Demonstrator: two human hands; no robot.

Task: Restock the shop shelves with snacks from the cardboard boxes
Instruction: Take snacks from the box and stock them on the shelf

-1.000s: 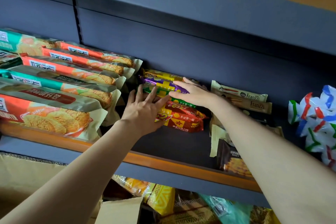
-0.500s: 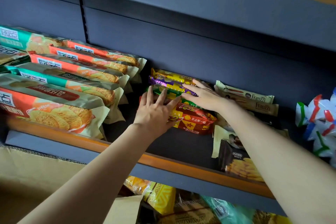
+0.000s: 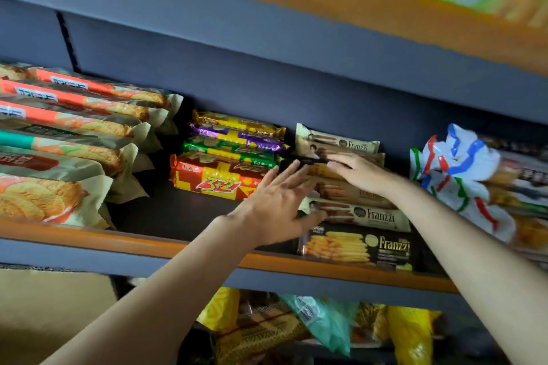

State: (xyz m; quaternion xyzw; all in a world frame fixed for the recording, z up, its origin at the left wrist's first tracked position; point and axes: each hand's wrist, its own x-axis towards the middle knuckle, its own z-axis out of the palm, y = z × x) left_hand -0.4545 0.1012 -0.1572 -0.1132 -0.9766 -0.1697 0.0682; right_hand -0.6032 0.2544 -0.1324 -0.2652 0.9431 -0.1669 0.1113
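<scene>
hands (image 3: pixel 278 201) flat on franzzi packs (image 3: pixel 367 215)

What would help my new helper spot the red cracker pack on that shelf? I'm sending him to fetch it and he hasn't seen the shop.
Find the shelf with the orange front edge. Near its middle stands a short row of four cracker packs, between the long biscuit packs and the Franzzi packs. The red pack is frontmost, marked "3+2"; those behind are green, purple and yellow.

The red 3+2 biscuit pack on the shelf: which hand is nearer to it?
Left. The left hand hovers, fingers spread, at the right end of the red 3+2 pack; the right hand rests farther right on the Franzzi packs.
</scene>
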